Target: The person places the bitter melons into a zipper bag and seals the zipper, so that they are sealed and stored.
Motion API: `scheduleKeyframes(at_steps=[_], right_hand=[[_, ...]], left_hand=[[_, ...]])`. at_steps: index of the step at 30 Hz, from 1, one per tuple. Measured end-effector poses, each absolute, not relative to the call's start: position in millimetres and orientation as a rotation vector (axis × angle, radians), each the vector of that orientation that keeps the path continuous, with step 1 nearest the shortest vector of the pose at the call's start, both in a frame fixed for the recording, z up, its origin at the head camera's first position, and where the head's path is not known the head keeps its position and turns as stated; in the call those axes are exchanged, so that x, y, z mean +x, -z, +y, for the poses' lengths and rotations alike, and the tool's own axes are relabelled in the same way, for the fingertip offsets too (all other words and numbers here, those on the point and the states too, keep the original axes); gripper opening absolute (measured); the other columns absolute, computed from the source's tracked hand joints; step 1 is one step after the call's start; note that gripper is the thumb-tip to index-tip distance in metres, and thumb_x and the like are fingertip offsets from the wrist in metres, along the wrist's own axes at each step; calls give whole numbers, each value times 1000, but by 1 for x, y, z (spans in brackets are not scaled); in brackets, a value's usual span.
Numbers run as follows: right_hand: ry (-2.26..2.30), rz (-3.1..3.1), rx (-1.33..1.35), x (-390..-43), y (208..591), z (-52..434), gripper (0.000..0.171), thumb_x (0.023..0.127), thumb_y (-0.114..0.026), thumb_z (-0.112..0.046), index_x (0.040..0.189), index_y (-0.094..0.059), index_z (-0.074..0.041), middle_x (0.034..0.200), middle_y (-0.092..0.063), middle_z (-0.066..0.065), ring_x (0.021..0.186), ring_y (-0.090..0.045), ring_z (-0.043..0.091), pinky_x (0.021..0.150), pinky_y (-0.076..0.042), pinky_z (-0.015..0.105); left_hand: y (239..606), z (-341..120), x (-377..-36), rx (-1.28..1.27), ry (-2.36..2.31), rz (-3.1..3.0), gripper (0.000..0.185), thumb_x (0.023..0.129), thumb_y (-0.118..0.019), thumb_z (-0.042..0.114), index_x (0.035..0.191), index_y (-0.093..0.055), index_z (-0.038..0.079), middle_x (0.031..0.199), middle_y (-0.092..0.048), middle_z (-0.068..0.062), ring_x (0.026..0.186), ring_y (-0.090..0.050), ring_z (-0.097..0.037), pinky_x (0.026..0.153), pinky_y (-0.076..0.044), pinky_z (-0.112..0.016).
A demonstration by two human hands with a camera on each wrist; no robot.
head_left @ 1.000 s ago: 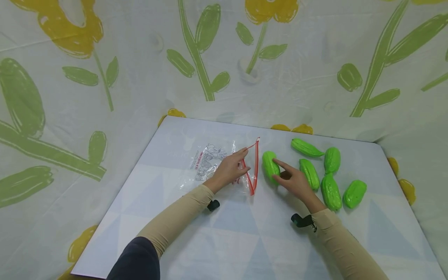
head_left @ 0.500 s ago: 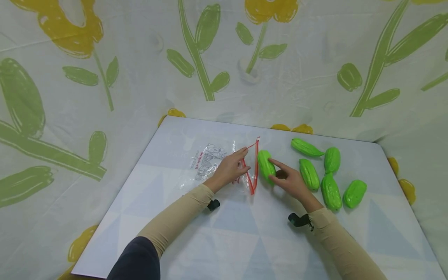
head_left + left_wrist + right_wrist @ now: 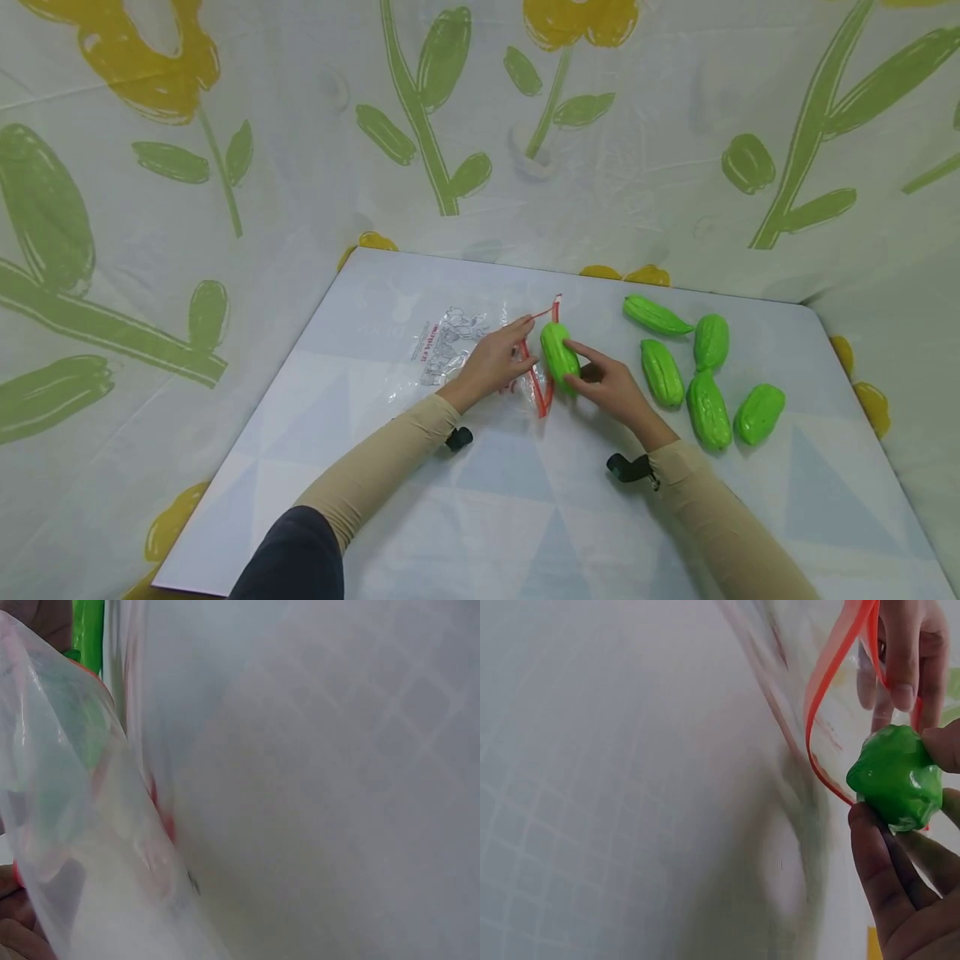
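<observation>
Right hand [image 3: 611, 387]: a glossy green gourd [image 3: 558, 354] is being gripped between thumb and curled fingers, at the bag's mouth.
Left hand [image 3: 498, 360]: the upper lip of the red zip strip [image 3: 542, 398] is being pinched and lifted, so the mouth is being held open.
Bag [image 3: 450, 346]: clear crinkled plastic, lying flat on the table [image 3: 525, 500]; nothing is yet lying fully inside.
Other gourds [image 3: 708, 408]: five ribbed, shiny ones are lying grouped on the right.

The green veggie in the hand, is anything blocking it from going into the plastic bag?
Nothing visible does. The right hand holds the green veggie right at the red-edged mouth of the plastic bag, and the left hand pinches the top edge, holding the mouth open.
</observation>
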State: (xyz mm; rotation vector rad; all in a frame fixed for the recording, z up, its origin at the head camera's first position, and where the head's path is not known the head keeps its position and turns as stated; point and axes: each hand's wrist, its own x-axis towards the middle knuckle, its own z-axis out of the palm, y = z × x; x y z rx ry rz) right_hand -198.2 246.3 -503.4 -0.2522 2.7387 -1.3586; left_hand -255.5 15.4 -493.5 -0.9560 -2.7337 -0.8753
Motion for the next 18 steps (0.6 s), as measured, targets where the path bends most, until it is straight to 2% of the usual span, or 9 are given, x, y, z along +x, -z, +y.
scheduleKeyframes(at_steps=[6, 15, 18], right_hand=[[1283, 2763, -219, -204, 508, 243, 61, 83, -66, -43, 139, -41, -38, 131, -52, 2, 91, -58, 20, 74, -53, 33], [1247, 2745, -240, -208, 510, 236, 65, 84, -66, -42, 142, -39, -29, 138, -46, 5, 88, -60, 19, 71, -54, 32], [1231, 2710, -231, -208, 509, 235, 63, 87, -62, -43, 143, -37, -29, 132, -52, 8, 87, -60, 19, 69, -53, 32]], left_hand=[[491, 17, -254, -959, 876, -2768, 67, 85, -66, 35, 142, -39, 10, 147, -37, -2, 132, -38, -17, 105, -35, -31], [489, 17, -253, -986, 878, -2753, 65, 86, -65, 35, 140, -41, 8, 146, -37, -1, 130, -40, -16, 104, -36, -29], [489, 17, -253, -991, 880, -2753, 66, 86, -66, 35, 140, -41, 8, 146, -38, -3, 127, -44, -17, 102, -39, -28]])
